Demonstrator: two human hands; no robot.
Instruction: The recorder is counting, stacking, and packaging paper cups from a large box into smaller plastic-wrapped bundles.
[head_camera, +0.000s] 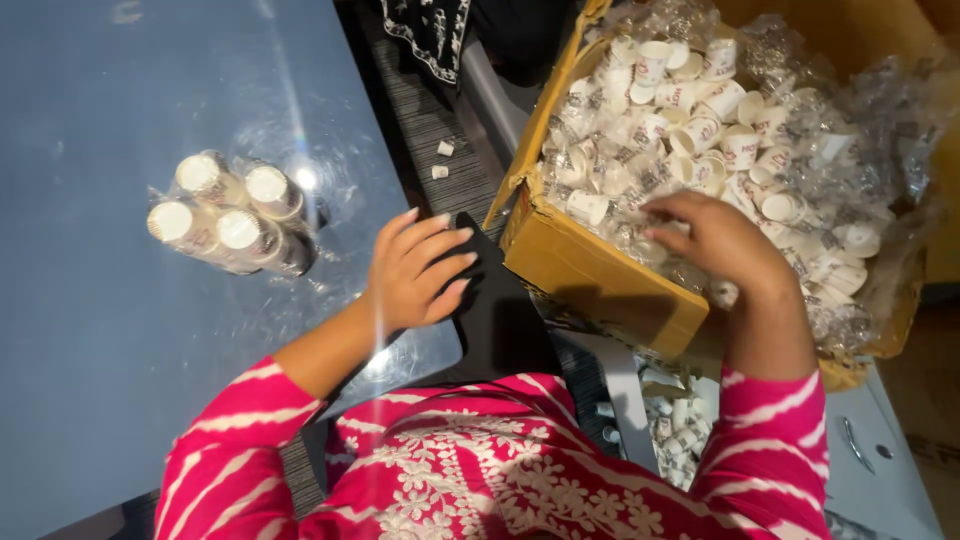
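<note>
Right hand down inside cardboard box, fingers curled into heap of small white caps in clear plastic wrap. Whether it has pinched any cap, hard to tell; fingertips buried in wrap. Left hand empty, fingers spread loose, hovering at edge of grey table, just beside box corner. Bundle of four wrapped white bottles lying on table, well left of that hand.

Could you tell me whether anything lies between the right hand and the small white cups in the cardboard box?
Only clear plastic wrap. The right hand is inside the cardboard box, its fingers resting on the wrapped white cups. The box wall is already behind the wrist.
</note>
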